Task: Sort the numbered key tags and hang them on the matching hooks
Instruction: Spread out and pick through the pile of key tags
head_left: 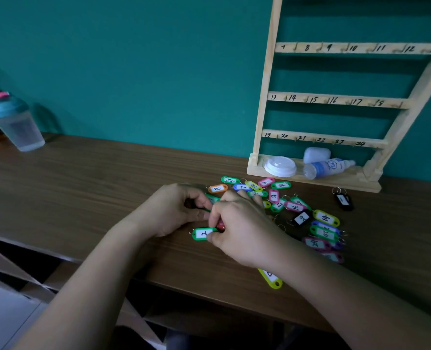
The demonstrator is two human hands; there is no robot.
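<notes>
Left hand (174, 208): curled beside the pile; whether it holds anything, I cannot tell.
Right hand (242, 231): pinches the green tag (202, 234) marked 2, probably drawing it out of the heap.
Key tags (295, 205): loose on the bench (108, 178) below the hook rack (267, 97), within easy reach for sorting.
Tag writing: 8 on the orange tag (217, 188), 14 on the yellow tag (325, 218).
Rack writing: 8–12, 14–18, 19–24.
Spray bottle (328, 168): 75.

— What covers the arms?
— They're bare: the left forearm (95, 274) and right forearm (335, 286) run uncovered to the picture's lower edge.
— And the hands?
— The left hand (174, 210) and right hand (239, 231) are bare too.
</notes>
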